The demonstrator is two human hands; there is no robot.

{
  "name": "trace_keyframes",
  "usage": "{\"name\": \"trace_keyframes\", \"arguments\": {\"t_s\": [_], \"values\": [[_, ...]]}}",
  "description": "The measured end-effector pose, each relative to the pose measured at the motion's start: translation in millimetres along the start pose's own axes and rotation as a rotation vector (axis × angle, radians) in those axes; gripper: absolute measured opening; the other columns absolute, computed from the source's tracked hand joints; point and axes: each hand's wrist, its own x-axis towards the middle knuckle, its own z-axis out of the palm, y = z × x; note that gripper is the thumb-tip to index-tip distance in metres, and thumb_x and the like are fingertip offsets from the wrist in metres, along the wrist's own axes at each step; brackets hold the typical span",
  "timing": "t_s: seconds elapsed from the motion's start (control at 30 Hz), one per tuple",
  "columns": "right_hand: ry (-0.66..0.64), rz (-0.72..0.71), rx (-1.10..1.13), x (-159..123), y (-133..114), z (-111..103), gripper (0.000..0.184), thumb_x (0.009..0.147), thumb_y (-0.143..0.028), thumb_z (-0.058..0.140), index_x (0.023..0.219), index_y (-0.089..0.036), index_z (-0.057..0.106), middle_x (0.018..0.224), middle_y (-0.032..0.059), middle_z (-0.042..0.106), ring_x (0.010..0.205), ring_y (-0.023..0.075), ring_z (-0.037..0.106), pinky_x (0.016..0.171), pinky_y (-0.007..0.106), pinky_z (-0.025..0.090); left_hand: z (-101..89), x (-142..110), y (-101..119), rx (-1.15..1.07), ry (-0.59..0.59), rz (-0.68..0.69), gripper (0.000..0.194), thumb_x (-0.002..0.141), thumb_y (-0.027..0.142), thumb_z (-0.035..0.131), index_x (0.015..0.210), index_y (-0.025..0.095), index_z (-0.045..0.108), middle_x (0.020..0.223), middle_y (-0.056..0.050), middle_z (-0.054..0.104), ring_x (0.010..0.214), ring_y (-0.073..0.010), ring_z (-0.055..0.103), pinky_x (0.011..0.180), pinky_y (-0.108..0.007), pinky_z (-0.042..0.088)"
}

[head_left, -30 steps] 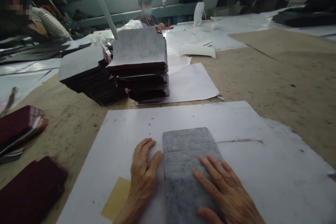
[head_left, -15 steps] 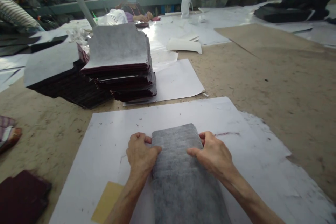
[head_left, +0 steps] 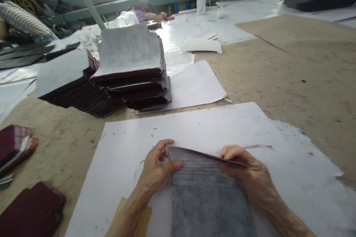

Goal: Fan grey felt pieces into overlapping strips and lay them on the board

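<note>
A fanned stack of grey-faced fabric pieces [head_left: 205,207] lies lengthwise in front of me on white paper [head_left: 130,140]. Its far edges show as thin stepped layers, with a strip of maroon along the top right. My left hand [head_left: 155,166] pinches the far left corner, thumb on the grey face and fingers behind the edge. At the far right corner, my right hand [head_left: 247,170] is closed on the layers and bends them upward; part of its thumb side is hidden by the raised edge. A yellow piece [head_left: 143,222] lies partly under my left forearm.
Tall stacks of maroon and grey pieces [head_left: 130,52] stand beyond the paper, beside a darker leaning stack [head_left: 63,74]. Maroon pieces [head_left: 33,207] lie at the left. A masked person [head_left: 141,3] works across the table. Brown paper [head_left: 300,37] lies far right.
My right hand has gripped the far right corner and lifted it, bending the layers up. The far edges now show as separate steps. The view has shifted slightly left.
</note>
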Motion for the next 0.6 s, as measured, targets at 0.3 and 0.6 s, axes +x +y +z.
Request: {"name": "trace_keyframes", "arguments": {"t_s": [0.3,0.6], "values": [[-0.336,0.397,0.207,18,-20,4,0.039,0.067,-0.039,0.068,0.096,-0.014,0.063,0.084,0.0081,0.068,0.079,0.0229,0.063,0.073,0.036,0.051,11.6,13,12,-0.195,-0.148,0.011,0.019,0.063,0.020,0.066,0.082,0.015,0.063,0.070,0.000,0.063,0.064,-0.0129,0.055,0.062,-0.024,0.043],[-0.061,0.010,-0.440,12,-8,21,0.035,0.069,-0.048,0.061,0.087,-0.017,0.060,0.071,0.0034,0.066,0.062,0.0186,0.060,0.058,0.030,0.049,6.1,16,10,-0.419,-0.240,-0.066,0.049,0.058,0.009,0.061,0.103,0.020,0.048,0.085,0.001,0.059,0.076,-0.0149,0.058,0.069,-0.026,0.045]]}}
